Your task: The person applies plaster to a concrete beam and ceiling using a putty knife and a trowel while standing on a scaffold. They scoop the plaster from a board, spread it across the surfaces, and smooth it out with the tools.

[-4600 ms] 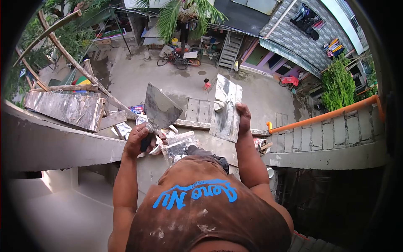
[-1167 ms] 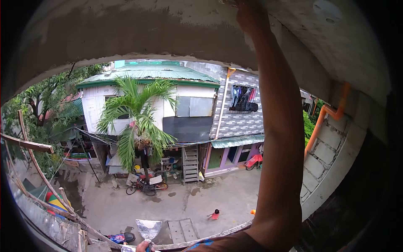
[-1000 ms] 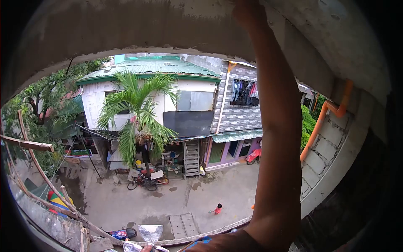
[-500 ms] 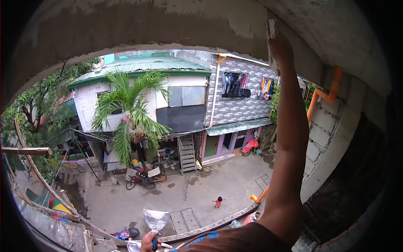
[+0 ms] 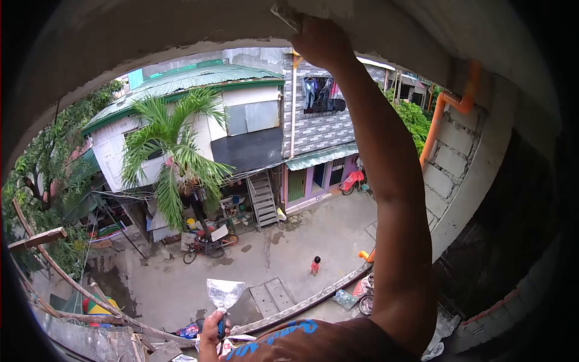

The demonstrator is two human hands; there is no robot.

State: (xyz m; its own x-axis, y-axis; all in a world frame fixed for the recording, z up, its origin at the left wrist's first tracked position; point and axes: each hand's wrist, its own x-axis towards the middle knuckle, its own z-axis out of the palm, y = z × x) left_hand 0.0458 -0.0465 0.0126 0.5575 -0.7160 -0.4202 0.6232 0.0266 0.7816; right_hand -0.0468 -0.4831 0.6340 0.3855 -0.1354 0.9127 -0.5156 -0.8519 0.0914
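Observation:
My right arm reaches up to the grey plastered beam overhead. At its end, my right hand is closed around a flat plastering blade, which lies at a slant against the beam's face; its handle is hidden by the fingers. Low in front of my chest, my left hand grips the dark handle of a putty knife. That knife's wide blade points upward, smeared with pale plaster.
An orange pipe runs beside the block wall on the right. Wooden poles and a plank stand at the left. Far below, a small person is on the concrete yard.
My right hand has swept left along the beam with the blade, which has turned from upright to slanted. The left hand with the putty knife has risen slightly. The view has shifted.

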